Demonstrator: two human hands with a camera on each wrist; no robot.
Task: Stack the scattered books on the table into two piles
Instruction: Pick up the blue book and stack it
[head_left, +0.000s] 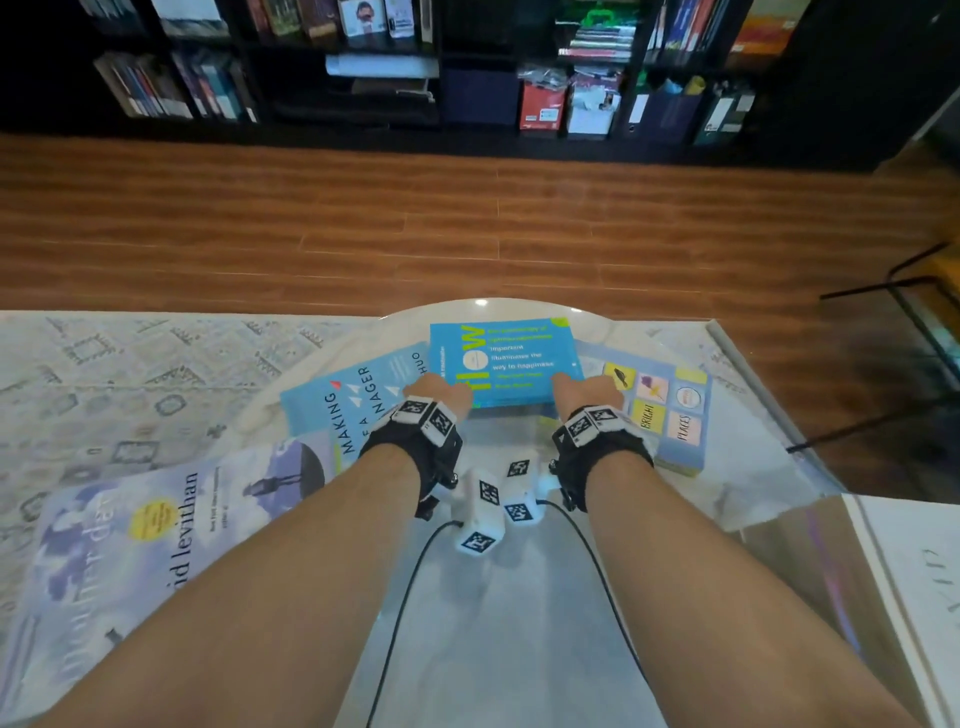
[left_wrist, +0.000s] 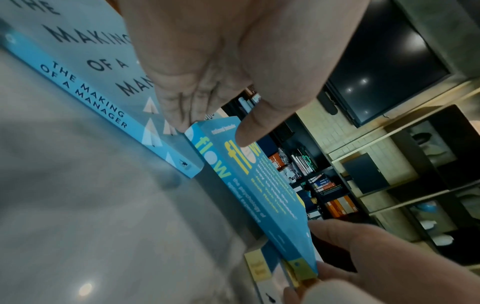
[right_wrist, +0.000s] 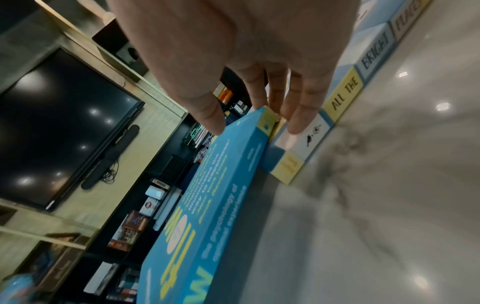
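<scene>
A bright blue book titled "flow" lies at the far middle of the white table. My left hand pinches its near left corner, thumb on the cover. My right hand pinches the near right corner, thumb on top and fingers at the edge. The near edge of "flow" is raised off the table. It overlaps the pale blue "The Making of a Manager" on the left and "All the Bright Places" on the right. A lilac "another day" book lies near left.
A patterned rug lies under the table on the left, with wooden floor beyond. Black bookshelves line the far wall. A black metal chair frame stands at the right, and a white box sits near right.
</scene>
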